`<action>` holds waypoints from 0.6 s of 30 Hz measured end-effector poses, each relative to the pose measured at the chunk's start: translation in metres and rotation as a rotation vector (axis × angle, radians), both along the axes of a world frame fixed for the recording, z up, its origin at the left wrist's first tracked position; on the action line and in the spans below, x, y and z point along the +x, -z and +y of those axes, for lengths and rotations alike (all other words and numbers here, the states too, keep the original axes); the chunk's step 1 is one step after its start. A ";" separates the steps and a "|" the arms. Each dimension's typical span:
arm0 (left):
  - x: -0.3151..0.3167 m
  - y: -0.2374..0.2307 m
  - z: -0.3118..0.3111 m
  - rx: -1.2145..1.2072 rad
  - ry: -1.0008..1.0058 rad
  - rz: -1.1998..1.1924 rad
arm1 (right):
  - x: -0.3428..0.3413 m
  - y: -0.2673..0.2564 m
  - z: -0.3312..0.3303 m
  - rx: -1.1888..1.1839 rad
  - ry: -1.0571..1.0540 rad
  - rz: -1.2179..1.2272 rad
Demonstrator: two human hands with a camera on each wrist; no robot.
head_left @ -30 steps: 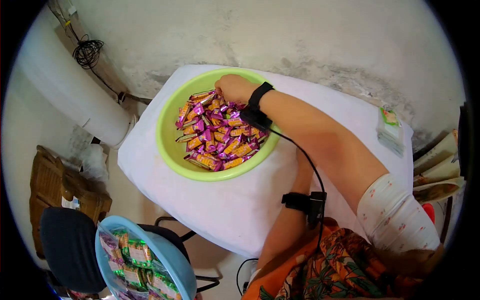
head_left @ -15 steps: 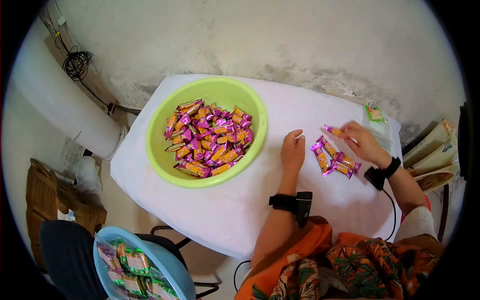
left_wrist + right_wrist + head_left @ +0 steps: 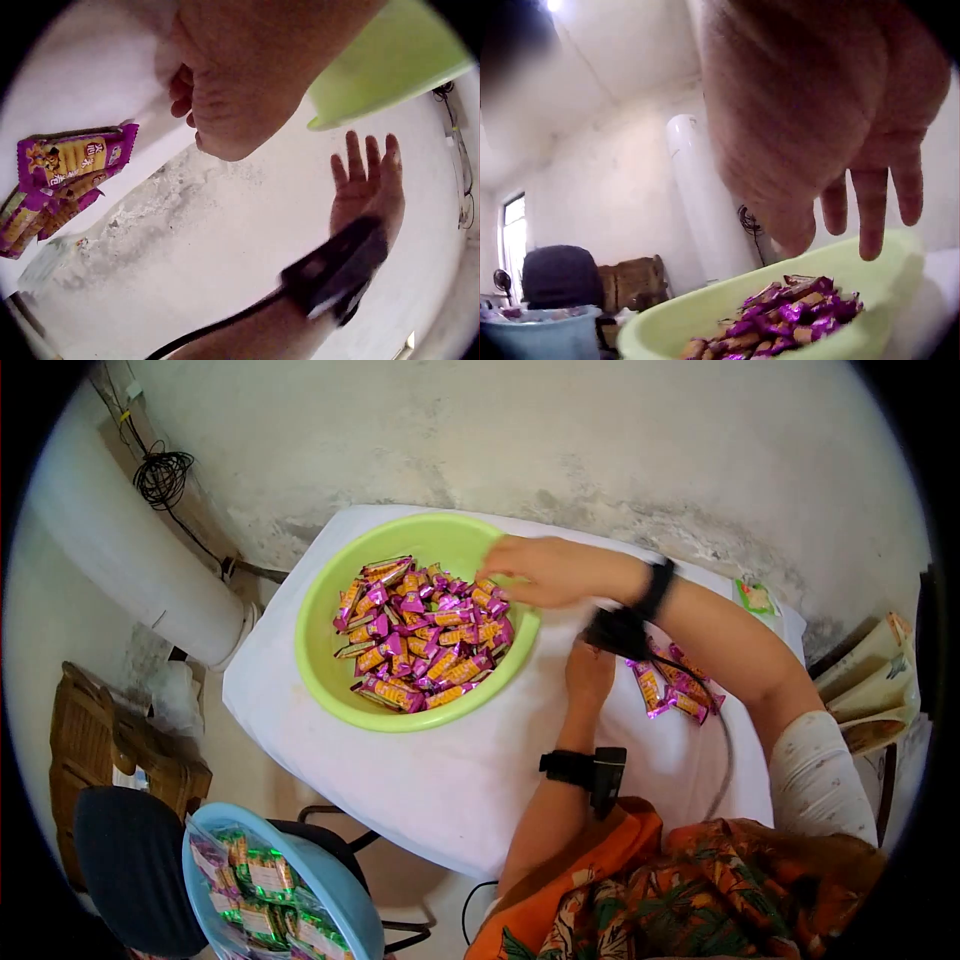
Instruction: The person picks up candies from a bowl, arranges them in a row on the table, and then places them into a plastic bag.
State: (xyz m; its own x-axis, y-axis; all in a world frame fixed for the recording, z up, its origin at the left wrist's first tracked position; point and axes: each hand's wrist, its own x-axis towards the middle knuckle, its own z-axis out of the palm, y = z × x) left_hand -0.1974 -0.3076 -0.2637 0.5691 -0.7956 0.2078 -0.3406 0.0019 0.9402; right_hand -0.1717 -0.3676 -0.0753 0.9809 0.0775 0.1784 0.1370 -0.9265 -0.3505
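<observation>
My right hand [image 3: 545, 568] is over the right rim of a light green basin [image 3: 318, 670], its fingers spread and holding nothing. In the right wrist view the fingers [image 3: 870, 210] point down above the basin. Many purple-and-orange snack packets [image 3: 420, 630] are heaped inside it. My left hand [image 3: 590, 678] rests at the table, right of the basin, with fingers loosely curled around nothing in the left wrist view. Just right of it lies a small pile of the same snack packets [image 3: 75, 161], partly covered by the right forearm in the head view.
A white cloth covers the table [image 3: 430, 790], which stands by a stained wall. At its far right corner lies a clear bag with a green label [image 3: 755, 597]. Lower left, a blue basin [image 3: 335, 875] of green and purple packages stands by a dark chair [image 3: 130, 870].
My right hand reached into the green basin, then held a packet over the small pile at the right. Now it is back at the basin without a packet. The left hand stays near its place.
</observation>
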 end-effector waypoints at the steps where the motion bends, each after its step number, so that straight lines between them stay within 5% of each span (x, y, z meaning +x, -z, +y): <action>1: -0.003 -0.014 0.009 0.012 0.013 0.144 | 0.035 0.002 -0.002 -0.040 0.019 0.077; 4: 0.004 0.005 0.000 0.012 0.082 0.008 | 0.113 0.019 -0.002 -0.114 0.078 0.164; 5: 0.008 0.067 -0.020 -0.027 -0.012 -0.181 | 0.131 0.028 -0.002 -0.111 0.075 0.163; 6: 0.006 0.074 -0.024 -0.003 0.001 -0.199 | 0.148 0.040 -0.004 -0.066 0.095 0.277; 11: 0.001 0.032 -0.013 0.017 0.029 -0.111 | 0.159 0.057 0.003 -0.166 0.242 0.442; 18: -0.007 0.028 -0.011 -0.097 0.000 0.102 | 0.133 0.040 -0.007 -0.127 0.218 0.293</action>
